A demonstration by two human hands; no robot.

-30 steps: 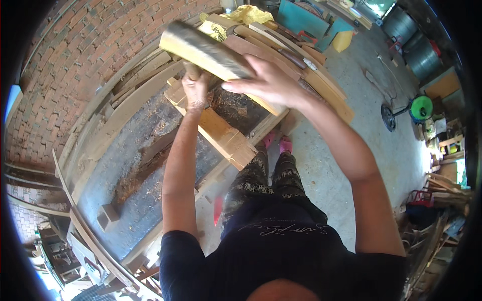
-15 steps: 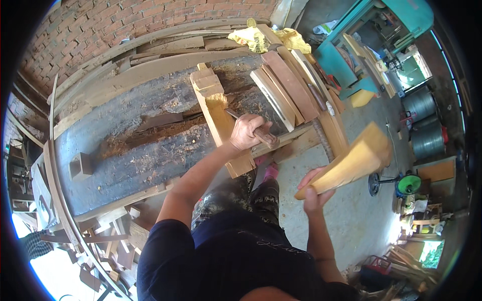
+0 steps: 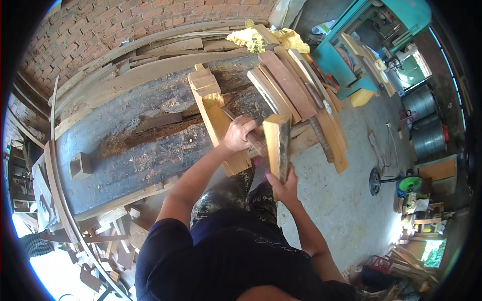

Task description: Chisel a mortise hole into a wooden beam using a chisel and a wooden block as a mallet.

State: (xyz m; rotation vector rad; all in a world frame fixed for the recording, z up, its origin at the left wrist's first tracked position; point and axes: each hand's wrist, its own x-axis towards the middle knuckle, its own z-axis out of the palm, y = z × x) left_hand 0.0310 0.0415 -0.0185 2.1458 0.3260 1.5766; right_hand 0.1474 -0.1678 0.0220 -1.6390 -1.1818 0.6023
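Observation:
A pale yellow wooden block (image 3: pixel 211 116) lies across the workbench, with a rough hollow cut into it near its far end. My left hand (image 3: pixel 239 134) is closed round a chisel (image 3: pixel 258 142); the blade slants toward that hollow and the wooden handle sticks out on the right. Part of the blade is hidden by my fingers. In my right hand (image 3: pixel 284 186) is a wooden mallet (image 3: pixel 276 145), a thick tapering club gripped at its narrow end. Its wide head is raised beside the chisel's handle end; whether they touch I cannot tell.
Several boards (image 3: pixel 288 83) lie side by side on the bench's right end. The dark workbench (image 3: pixel 130 173) has a worn, debris-filled trough. A small wood block (image 3: pixel 80 166) sits at its left. Offcuts (image 3: pixel 115 241) are piled below, and a green fan (image 3: pixel 409 183) stands on the right.
The mallet has swung left from out over the floor to the chisel's handle, my right hand moving with it. My left hand and the chisel have shifted slightly left.

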